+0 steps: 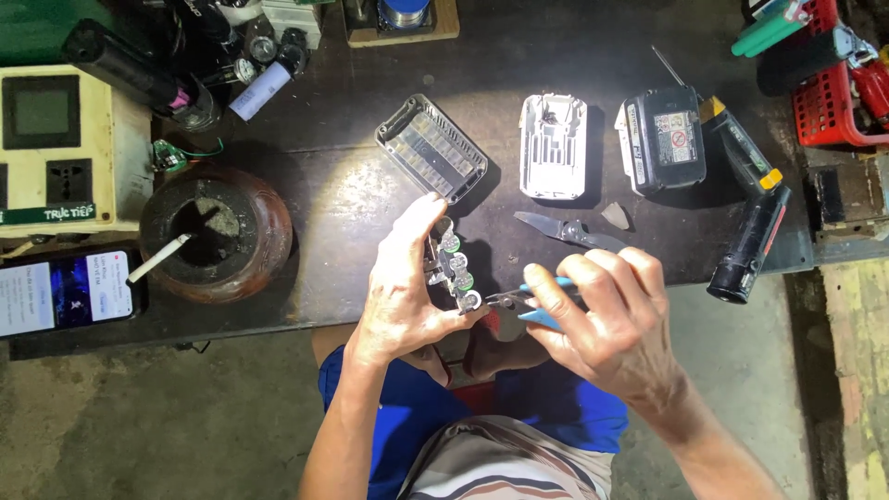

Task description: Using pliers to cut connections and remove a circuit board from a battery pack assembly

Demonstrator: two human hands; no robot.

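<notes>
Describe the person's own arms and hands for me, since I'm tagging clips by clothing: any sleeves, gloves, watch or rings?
Both arms are bare up to where they leave the picture; no sleeves show. The left hand and right hand wear no gloves, and no watch, bracelet or ring is visible. Clothing shows only below: blue shorts and a striped shirt in grey, white and dark red bands.

We count two hands, one cell pack, one blue-handled pliers, two battery housings, one complete battery pack.
</notes>
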